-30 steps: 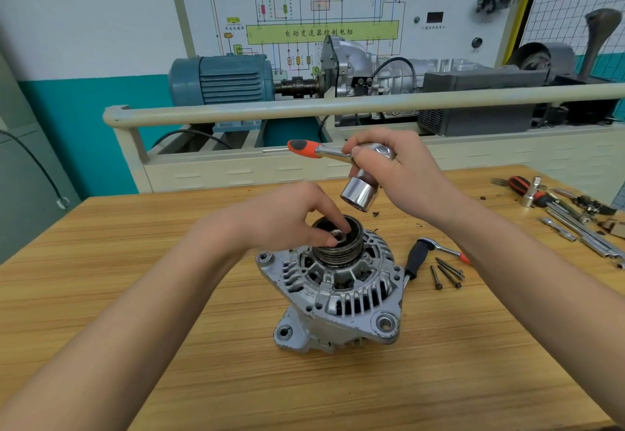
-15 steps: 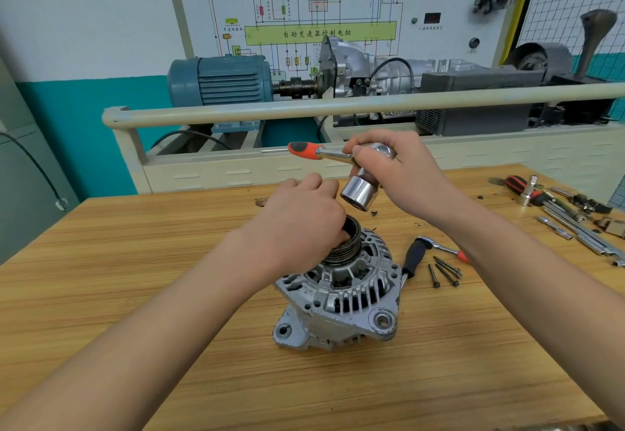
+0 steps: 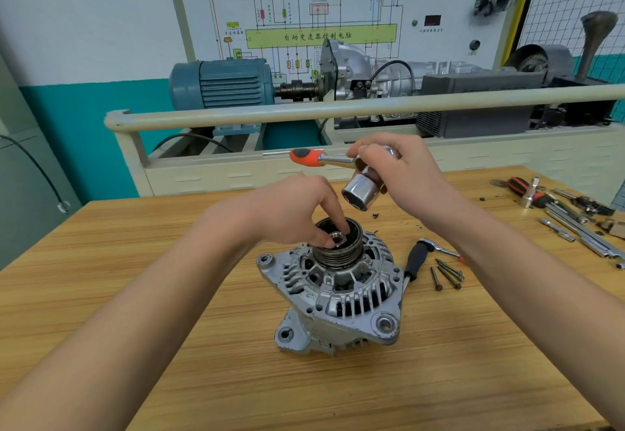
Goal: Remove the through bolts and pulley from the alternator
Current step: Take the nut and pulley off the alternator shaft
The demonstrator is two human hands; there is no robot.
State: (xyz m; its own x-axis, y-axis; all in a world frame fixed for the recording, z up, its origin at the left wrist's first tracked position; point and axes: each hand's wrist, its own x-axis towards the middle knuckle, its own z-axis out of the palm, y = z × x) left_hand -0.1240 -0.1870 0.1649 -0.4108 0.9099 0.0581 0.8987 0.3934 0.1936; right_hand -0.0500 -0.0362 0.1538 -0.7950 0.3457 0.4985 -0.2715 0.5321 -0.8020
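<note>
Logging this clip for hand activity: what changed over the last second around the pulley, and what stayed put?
The left hand swung over the grooved steel pulley, covering it half a second ago, then turned back; its fingers now pinch the small silver nut at the pulley's centre. Unchanged: the right hand holds the orange-handled ratchet with chrome socket above, and the grey aluminium alternator and loose dark bolts stay put.

I see alternator (image 3: 338, 298), grey cast housing with vent slots, standing pulley-up near middle of wooden table (image 3: 473, 380), toward far edge. Pulley (image 3: 338, 254), dark and grooved, sits on top of shaft. Small silver nut (image 3: 337, 238) rests in pulley recess. Four through bolts (image 3: 448, 274), thin and dark, lie loose on table just right of alternator.
</note>
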